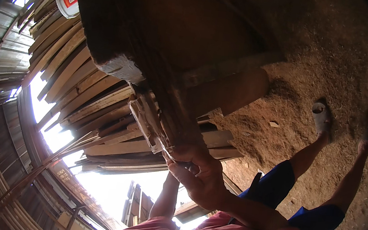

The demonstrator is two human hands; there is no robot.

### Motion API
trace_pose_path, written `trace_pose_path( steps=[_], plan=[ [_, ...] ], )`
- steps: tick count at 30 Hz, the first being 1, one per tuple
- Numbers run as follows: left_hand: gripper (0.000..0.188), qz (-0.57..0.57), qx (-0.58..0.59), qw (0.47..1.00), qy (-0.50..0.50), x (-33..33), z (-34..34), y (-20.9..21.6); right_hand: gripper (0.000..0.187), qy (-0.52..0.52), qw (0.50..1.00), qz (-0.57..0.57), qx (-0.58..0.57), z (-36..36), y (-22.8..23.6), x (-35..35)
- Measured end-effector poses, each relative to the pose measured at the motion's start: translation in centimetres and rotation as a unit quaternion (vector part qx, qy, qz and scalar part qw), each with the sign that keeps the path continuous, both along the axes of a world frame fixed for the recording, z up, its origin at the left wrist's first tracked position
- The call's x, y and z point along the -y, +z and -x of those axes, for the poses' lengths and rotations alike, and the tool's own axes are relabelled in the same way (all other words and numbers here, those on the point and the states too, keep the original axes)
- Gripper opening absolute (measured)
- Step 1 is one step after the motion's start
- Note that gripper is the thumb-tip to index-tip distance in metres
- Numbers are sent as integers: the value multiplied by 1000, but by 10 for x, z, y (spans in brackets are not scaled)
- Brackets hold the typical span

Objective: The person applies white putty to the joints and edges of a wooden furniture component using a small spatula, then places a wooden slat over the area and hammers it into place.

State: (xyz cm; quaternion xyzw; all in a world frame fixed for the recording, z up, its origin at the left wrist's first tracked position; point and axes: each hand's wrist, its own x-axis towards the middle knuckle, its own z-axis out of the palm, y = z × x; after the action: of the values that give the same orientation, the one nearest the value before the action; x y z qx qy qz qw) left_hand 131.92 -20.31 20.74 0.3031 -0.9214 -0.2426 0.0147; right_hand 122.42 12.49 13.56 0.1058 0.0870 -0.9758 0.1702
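A rough wooden piece (155,123), dark on top with a pale splintered edge, runs toward me from a large dark block-like structure (112,23). My right hand (206,180) is closed round its near end, thumb and fingers bent. Behind it rises my left forearm (165,198); the left hand is mostly hidden by the right one, close to the same end, so its fingers cannot be made out. Deep shadow covers much of the wood, and I cannot tell whether the piece is loose or joined to the dark structure. A whitish patch (123,67) marks the structure's lower corner.
Many long boards (86,89) are stacked beyond the structure, with a white and red bucket (68,0) on them. Sawdust-like litter covers the ground (277,140) by my feet (321,116). Corrugated metal sheets (0,42) and thin poles (7,203) stand at the left.
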Motion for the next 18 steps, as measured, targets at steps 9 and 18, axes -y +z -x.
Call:
trace_pose_path(
  steps=[9, 18],
  plan=[
    [36, 14, -7, 1000, 5, 0, 2, 3, 30, -7, 999, 41, 18, -16, -7, -7],
    [35, 1, -8, 1000, 22, 3, 3, 1, 27, 1, 998, 51, 32, -34, -21, 1]
  ],
)
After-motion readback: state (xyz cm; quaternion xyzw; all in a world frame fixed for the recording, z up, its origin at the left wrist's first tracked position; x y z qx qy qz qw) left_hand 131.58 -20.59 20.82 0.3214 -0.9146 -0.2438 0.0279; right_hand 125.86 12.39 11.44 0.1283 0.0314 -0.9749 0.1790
